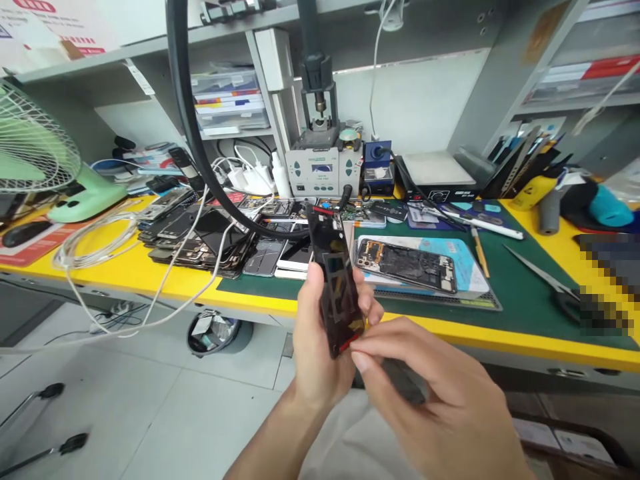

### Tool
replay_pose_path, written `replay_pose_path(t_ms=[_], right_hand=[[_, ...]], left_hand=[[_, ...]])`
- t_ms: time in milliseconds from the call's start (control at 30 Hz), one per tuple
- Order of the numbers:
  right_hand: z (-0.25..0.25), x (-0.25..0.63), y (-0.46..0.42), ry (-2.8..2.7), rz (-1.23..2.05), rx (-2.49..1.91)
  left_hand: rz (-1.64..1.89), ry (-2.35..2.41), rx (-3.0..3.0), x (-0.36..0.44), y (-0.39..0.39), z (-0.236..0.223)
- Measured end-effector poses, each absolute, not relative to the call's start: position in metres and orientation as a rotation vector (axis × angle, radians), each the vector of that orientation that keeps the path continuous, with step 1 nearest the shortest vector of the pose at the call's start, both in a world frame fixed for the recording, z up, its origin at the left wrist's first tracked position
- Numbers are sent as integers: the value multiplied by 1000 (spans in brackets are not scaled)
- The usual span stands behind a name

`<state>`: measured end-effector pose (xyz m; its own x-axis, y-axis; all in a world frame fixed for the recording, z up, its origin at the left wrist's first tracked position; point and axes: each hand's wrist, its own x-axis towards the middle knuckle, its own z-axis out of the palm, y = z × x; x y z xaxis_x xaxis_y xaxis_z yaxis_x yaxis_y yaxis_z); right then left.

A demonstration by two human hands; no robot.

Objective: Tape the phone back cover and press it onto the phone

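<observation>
My left hand grips a dark phone screen panel upright in front of the bench edge, its inner side with gold patches and red strips facing me. My right hand touches the panel's lower end with thumb and fingertips, pinching near a red strip. On the green mat behind lies an opened phone body with its boards exposed, resting on a light blue pad.
A pile of phone screens and parts covers the left of the yellow bench. A hot-air station, white cables, a green fan, tweezers and tools stand around. A bin sits on the floor.
</observation>
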<state>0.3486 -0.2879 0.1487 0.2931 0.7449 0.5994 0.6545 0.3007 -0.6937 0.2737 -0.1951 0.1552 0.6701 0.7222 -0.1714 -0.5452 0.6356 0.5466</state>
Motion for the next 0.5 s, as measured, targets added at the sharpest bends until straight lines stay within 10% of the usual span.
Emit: replay_pose_path(t_ms=[500], right_hand=[[153,365,-294,-1520,482,-1432]], left_hand=[[850,515,655,276,-208,143]])
